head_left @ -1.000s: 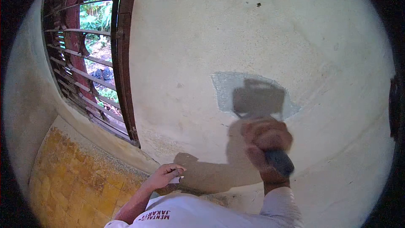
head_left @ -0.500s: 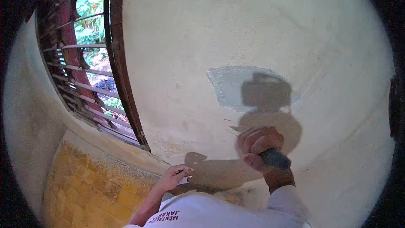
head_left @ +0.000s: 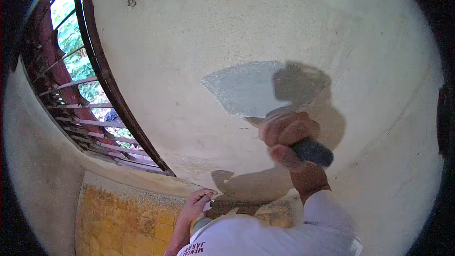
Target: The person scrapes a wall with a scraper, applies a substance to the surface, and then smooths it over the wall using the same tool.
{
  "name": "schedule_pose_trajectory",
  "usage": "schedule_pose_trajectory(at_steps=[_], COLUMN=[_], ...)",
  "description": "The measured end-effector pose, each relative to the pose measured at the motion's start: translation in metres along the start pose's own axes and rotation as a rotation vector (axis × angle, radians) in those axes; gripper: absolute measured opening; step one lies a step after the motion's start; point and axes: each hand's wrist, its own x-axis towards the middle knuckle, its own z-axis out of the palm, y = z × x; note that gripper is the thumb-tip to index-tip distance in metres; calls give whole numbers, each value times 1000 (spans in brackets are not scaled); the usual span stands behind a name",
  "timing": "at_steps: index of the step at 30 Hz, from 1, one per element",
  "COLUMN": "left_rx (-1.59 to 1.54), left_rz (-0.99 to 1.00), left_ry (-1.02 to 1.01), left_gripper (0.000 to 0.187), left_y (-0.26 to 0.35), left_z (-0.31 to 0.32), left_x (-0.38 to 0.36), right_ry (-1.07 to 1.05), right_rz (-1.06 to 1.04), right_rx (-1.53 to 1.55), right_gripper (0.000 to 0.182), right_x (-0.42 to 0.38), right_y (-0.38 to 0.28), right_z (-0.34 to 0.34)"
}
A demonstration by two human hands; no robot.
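My right hand (head_left: 287,132) is wrapped around the dark handle (head_left: 313,152) of a putty knife. Its thin blade (head_left: 254,120) points left, at the lower edge of a smooth grey patch (head_left: 241,87) on the cream wall; whether it presses on the wall is hard to see. Low in the view, my left hand (head_left: 195,205) pinches a small white flat piece (head_left: 207,205), mostly hidden by the fingers and too small to name. A shadow of my head and arm covers the patch's right part.
A window with slanted slats and a dark wooden frame (head_left: 111,83) stands on the left. Below its ledge runs yellow tiling (head_left: 128,225). The wall (head_left: 189,28) has a few small holes and stains.
My right hand has risen with the putty knife, from below the grey patch to its lower edge. The view has tilted and turned a little; my left hand keeps its pinch.
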Motion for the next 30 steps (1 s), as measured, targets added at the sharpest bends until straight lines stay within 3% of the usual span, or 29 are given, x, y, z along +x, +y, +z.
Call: schedule_pose_trajectory(at_steps=[2,5,8,11,13,14,16,17,21,23,24,26,27,29,30], left_rx=[-88,-42,-48,6,12,20,21,19,6,76,61,57,47,147,142], left_rz=[-132,-141,-226,-130,-94,-58,-68,-92,-232,134,139,-253,-252,-9,-3], left_ry=[19,70,21,76,64,53,73,87,0,-10,1,38,41,33,37], left_gripper=[17,18,17,17,17,17,17,17,18,18,18,18,18,19,19], left_y=[8,12,15,11,9,9,10,12,11,-11,-11,16,14,8,3], left_z=[3,5,-1,4,3,3,3,4,0,-2,-1,2,3,1,-1], left_x=[-5,-7,-8,-6,-4,-3,-2,-4,-2,8,7,0,0,3,3], right_ry=[-40,7,-80,-80,-109,-109,-8,-117,-91,-86,-103,-335,-285,-623,-630], right_rz=[-23,-54,-11,-155,-81,-83,-53,-58,62,-17,-15,-220,-129,313,307], right_rx=[38,-114,31,114,-442,-442,-120,18,-221,-231,-222,262,97,-1129,-1130], right_gripper=[20,20,21,21,22,22,24,26,27,27,27,29,25,30,30], right_x=[3,5,6,7,8,5,0,3,8,26,36,51,36,30,27], right_y=[-3,-7,-23,-21,-12,-14,-17,-16,-12,-42,-51,-63,-59,-45,-33], right_z=[0,5,4,3,0,1,3,-3,0,8,9,7,3,13,13])
